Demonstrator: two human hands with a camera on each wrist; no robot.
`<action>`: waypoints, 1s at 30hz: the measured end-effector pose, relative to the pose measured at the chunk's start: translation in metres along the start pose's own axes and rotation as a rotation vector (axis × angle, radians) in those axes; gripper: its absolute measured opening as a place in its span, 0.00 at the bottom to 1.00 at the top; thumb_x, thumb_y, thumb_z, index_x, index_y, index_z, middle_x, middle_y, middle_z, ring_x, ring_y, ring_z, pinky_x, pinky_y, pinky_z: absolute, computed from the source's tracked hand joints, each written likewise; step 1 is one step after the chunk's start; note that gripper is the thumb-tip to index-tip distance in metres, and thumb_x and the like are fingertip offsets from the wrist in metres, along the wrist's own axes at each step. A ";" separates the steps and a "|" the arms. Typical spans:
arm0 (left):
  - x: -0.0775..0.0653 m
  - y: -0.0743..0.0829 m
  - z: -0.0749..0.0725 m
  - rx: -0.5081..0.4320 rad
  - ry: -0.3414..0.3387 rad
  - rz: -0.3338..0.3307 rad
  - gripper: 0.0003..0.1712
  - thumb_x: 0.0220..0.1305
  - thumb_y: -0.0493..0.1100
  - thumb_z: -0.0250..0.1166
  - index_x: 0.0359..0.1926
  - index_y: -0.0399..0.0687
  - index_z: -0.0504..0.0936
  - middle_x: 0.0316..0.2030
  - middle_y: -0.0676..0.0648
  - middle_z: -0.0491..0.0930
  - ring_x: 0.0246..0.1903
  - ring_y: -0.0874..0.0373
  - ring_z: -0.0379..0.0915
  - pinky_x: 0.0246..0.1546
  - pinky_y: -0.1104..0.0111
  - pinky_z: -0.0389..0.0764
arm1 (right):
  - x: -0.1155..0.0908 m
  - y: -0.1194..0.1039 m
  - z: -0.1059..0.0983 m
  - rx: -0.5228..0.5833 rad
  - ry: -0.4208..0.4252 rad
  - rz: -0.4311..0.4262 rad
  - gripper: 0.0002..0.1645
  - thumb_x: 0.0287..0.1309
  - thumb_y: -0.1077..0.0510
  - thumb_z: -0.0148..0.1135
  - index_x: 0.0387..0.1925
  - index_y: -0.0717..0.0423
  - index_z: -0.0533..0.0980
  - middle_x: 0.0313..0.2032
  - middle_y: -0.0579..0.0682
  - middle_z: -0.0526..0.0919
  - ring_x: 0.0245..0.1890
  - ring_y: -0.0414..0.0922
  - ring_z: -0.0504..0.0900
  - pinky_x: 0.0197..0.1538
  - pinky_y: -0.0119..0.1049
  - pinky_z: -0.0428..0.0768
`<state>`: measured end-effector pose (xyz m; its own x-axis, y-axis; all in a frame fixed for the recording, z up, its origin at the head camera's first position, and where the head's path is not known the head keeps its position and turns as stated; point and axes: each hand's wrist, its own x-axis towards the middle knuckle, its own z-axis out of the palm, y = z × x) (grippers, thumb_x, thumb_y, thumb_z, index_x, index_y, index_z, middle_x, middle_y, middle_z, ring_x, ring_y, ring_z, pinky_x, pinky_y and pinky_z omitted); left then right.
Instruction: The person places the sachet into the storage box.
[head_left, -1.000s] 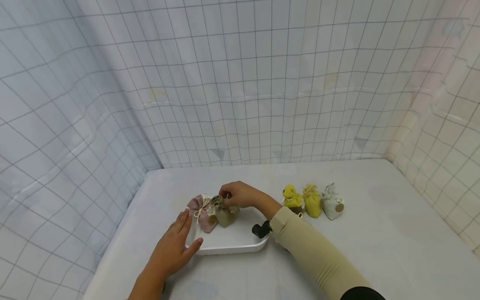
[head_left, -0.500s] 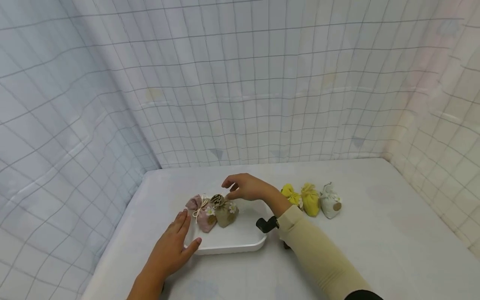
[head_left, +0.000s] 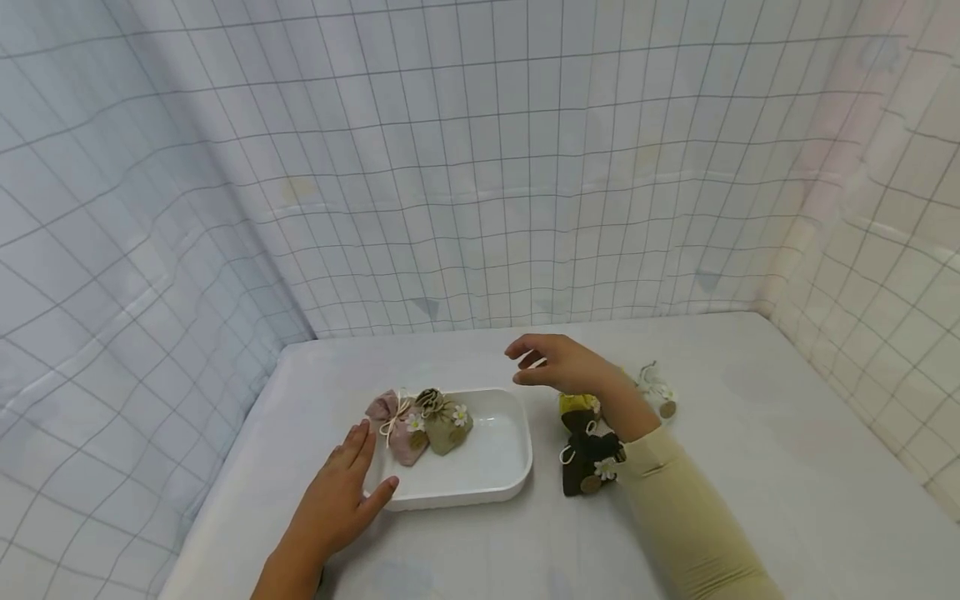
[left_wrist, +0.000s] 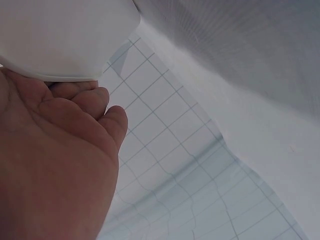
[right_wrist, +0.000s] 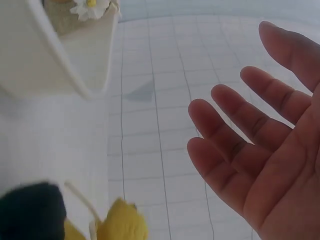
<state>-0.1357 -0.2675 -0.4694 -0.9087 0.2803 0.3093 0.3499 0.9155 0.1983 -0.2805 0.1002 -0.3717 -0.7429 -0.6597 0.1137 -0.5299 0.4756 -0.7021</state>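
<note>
A white tray [head_left: 487, 475] holds two small drawstring pouches at its left: a pink pouch [head_left: 408, 446] tied with cream cord, and an olive-green pouch [head_left: 446, 429] with a white flower. My left hand [head_left: 337, 496] rests along the tray's left side with fingers straight; the left wrist view shows its fingertips at the underside of the tray's rim [left_wrist: 75, 79]. Above the table, right of the tray, my right hand [head_left: 558, 362] hangs with loosely bent fingers and nothing in them. The right wrist view shows that hand's bare palm [right_wrist: 285, 180].
Right of the tray lie a dark pouch [head_left: 581, 467] with a flower, a yellow pouch [head_left: 576, 403] partly hidden behind it, and a pale grey pouch [head_left: 660, 390]. The right forearm covers part of this group. Grid-patterned cloth [head_left: 480, 208] encloses the white table.
My right hand has let go of the olive-green pouch and moved right, out of the tray to near the other pouches. The left hand stays at the tray's side.
</note>
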 end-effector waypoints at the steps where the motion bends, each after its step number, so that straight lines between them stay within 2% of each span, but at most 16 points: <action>1: 0.000 0.000 0.001 0.002 -0.001 -0.001 0.46 0.69 0.60 0.60 0.71 0.27 0.61 0.73 0.33 0.56 0.72 0.39 0.53 0.65 0.43 0.62 | -0.006 0.003 -0.004 -0.005 0.003 0.013 0.23 0.64 0.49 0.66 0.58 0.50 0.76 0.55 0.45 0.79 0.55 0.46 0.79 0.54 0.44 0.80; 5: 0.002 -0.001 0.003 0.006 -0.014 -0.007 0.47 0.69 0.61 0.59 0.71 0.27 0.61 0.73 0.33 0.55 0.72 0.39 0.52 0.66 0.44 0.62 | -0.033 0.020 -0.016 -0.009 0.009 0.071 0.22 0.64 0.50 0.66 0.58 0.49 0.76 0.54 0.44 0.80 0.55 0.45 0.79 0.55 0.45 0.79; 12: 0.001 0.001 -0.001 0.008 -0.024 -0.021 0.47 0.70 0.61 0.58 0.71 0.27 0.60 0.73 0.33 0.55 0.72 0.39 0.52 0.66 0.44 0.61 | -0.074 0.047 -0.026 0.053 -0.017 0.110 0.21 0.66 0.54 0.63 0.57 0.56 0.76 0.55 0.51 0.81 0.56 0.49 0.79 0.55 0.48 0.78; 18: 0.001 0.001 -0.001 0.001 -0.007 -0.015 0.46 0.69 0.61 0.59 0.71 0.26 0.61 0.73 0.32 0.55 0.72 0.38 0.53 0.66 0.44 0.61 | -0.101 0.060 -0.020 0.077 -0.004 0.118 0.21 0.66 0.54 0.63 0.57 0.59 0.76 0.51 0.52 0.82 0.52 0.50 0.81 0.51 0.45 0.79; 22: 0.000 0.001 0.002 0.004 -0.003 -0.007 0.47 0.69 0.60 0.59 0.70 0.26 0.61 0.73 0.32 0.55 0.71 0.37 0.53 0.65 0.43 0.62 | -0.116 0.065 -0.014 0.103 0.006 0.157 0.20 0.65 0.55 0.65 0.55 0.59 0.77 0.51 0.54 0.81 0.53 0.53 0.80 0.49 0.45 0.80; 25: 0.000 0.000 0.002 0.007 -0.006 -0.007 0.46 0.70 0.61 0.59 0.70 0.26 0.61 0.73 0.32 0.55 0.71 0.37 0.53 0.65 0.43 0.62 | -0.126 0.069 -0.008 0.111 0.015 0.192 0.20 0.65 0.54 0.65 0.54 0.60 0.77 0.52 0.55 0.81 0.54 0.54 0.79 0.49 0.46 0.79; 30: 0.001 -0.001 0.000 0.002 -0.018 -0.015 0.47 0.70 0.61 0.59 0.71 0.26 0.60 0.73 0.32 0.54 0.72 0.38 0.52 0.66 0.44 0.61 | -0.134 0.075 0.002 0.180 0.009 0.204 0.22 0.65 0.55 0.65 0.56 0.61 0.76 0.54 0.58 0.79 0.54 0.56 0.79 0.49 0.46 0.79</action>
<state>-0.1364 -0.2679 -0.4695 -0.9178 0.2714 0.2896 0.3357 0.9202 0.2014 -0.2200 0.2237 -0.4411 -0.8309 -0.5552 -0.0369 -0.2882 0.4862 -0.8249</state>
